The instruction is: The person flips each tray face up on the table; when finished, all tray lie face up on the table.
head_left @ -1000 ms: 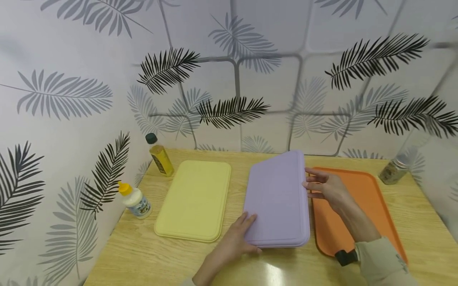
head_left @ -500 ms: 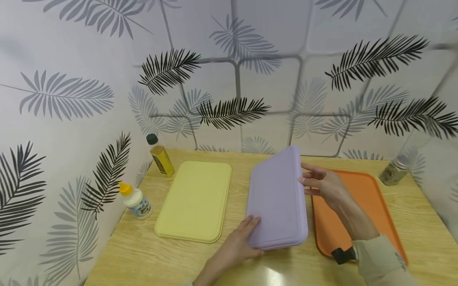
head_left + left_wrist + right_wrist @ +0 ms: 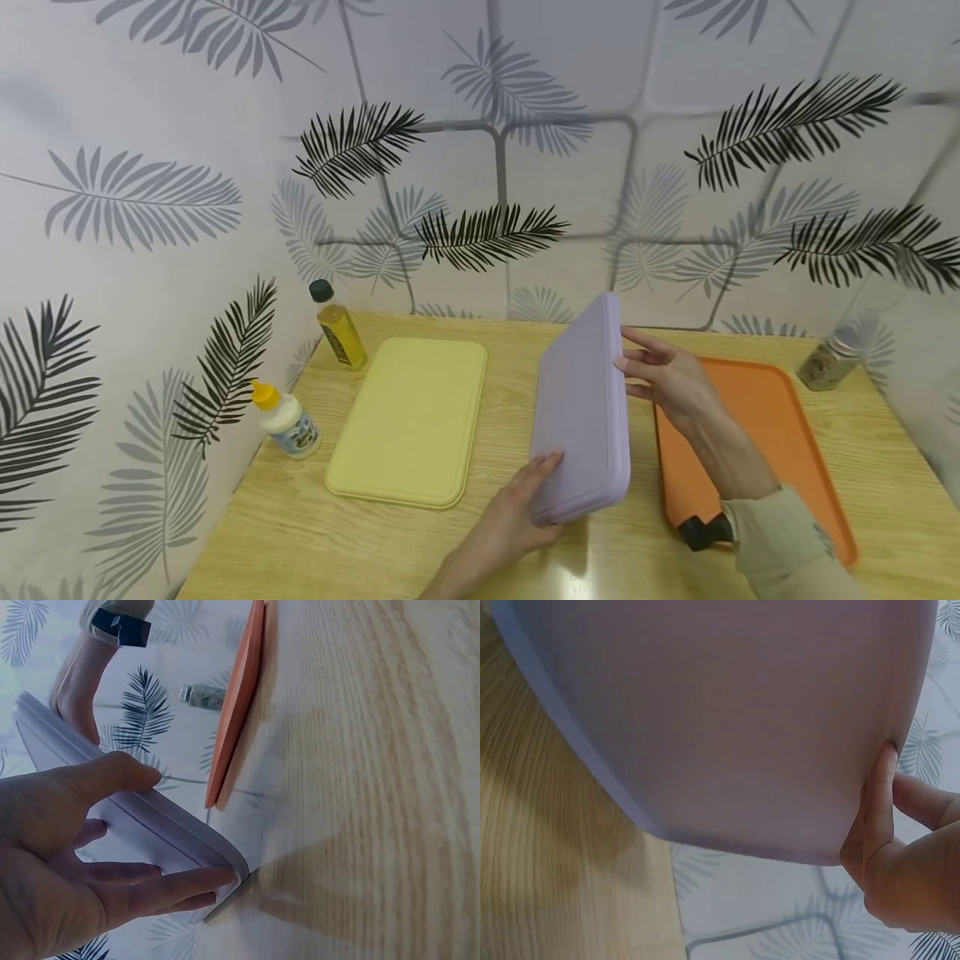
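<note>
A purple tray (image 3: 581,417) is held steeply tilted, right side raised, at the centre of the head view over a wooden table (image 3: 300,542). At lower centre, its near edge is pinched by the left hand (image 3: 506,517), with the thumb and fingers set on opposite sides. The raised right edge is pinched between thumb and fingers of the right hand (image 3: 675,387). An orange tray (image 3: 750,425), partly covered by the right arm, is seen lying at the right; a yellow tray (image 3: 408,421) is laid flat left of centre. Two bottles, one yellow with a dark cap (image 3: 341,333), one white with a yellow cap (image 3: 288,423), are placed at the left
</note>
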`<state>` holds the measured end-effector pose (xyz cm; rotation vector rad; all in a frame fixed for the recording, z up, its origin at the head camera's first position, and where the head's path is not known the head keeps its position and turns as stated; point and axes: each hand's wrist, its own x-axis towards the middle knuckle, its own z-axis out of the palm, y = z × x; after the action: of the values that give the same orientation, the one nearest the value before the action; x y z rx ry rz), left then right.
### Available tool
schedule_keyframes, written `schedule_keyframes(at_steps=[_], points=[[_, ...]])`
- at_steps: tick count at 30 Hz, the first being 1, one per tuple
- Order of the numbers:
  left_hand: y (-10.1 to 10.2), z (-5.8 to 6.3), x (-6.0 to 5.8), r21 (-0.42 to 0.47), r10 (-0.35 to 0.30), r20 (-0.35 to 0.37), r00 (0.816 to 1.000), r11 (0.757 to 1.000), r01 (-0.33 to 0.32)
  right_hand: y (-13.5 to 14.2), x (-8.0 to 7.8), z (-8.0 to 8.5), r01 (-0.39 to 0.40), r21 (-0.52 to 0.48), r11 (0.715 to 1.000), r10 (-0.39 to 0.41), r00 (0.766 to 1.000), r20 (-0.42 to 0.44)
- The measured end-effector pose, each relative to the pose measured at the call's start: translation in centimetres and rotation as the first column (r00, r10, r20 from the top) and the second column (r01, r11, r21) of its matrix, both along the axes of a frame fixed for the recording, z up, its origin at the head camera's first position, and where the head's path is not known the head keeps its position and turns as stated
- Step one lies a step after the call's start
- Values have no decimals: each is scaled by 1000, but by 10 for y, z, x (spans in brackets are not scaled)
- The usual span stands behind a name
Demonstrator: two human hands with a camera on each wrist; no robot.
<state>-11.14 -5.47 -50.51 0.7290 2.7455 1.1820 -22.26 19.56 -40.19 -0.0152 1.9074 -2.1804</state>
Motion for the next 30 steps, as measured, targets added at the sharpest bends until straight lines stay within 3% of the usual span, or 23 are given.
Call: schedule_keyframes(at_steps=[6,10,19,23,27,30], points=[[6,-3,2,80,-8,-29,1000,997,11,-9,-2,5,15,28,999,-15,1000,-11],[10,-3,5,87,10,-46,999,996,-6,-14,-4,7,19,15,1000,-19,1000,-12],[18,11,12,153,38,-173,984,988,-11,-22,-6,10,34,-52,998,-34,999,15],[23,20,14,203,68,-274,959,979,-11,-26,-7,11,40,-61,997,-39,999,18],[28,33,15,229,102,-393,914,973,-10,-31,-9,11,45,-51,998,-45,999,16],[30,44,17,215,108,-443,890,976,-11,-33,-10,11,41,-33,999,-41,999,1]])
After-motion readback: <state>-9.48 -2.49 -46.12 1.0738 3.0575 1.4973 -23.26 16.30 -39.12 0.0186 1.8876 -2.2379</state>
